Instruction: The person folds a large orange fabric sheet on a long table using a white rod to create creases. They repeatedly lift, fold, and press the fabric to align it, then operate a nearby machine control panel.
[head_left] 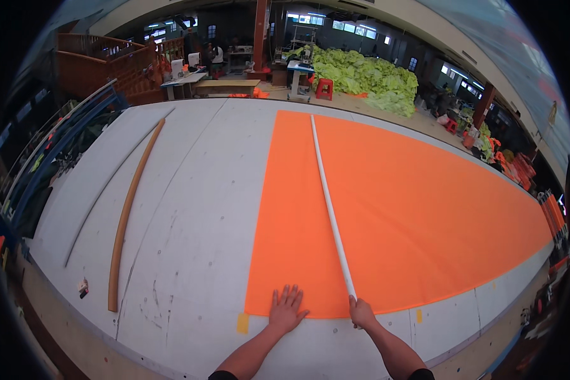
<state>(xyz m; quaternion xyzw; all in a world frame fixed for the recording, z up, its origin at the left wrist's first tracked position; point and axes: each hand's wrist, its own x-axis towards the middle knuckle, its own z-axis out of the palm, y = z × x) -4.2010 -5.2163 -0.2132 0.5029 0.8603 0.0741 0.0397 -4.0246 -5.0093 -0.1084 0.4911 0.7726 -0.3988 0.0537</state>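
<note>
A wide sheet of bright orange fabric [418,215] lies flat over the right part of a large grey table [215,183]. Across the fabric, from its near edge to its far edge, runs a long white pole [330,209]. My right hand [361,313] is closed around the pole's near end, at the cloth's near edge. Flat on the fabric's near left corner rests my left hand [287,308], its fingers spread and holding nothing. Just left of that hand, a yellow tape mark [242,323] sticks to the table by the corner.
On the table's left lie a brown tube [133,202] and a thin grey rod [107,190]. A small object [83,288] sits near them. Beyond the far edge are a heap of yellow-green fabric [364,76], a red stool [324,88] and sewing tables. A blue rack [57,145] borders the left side.
</note>
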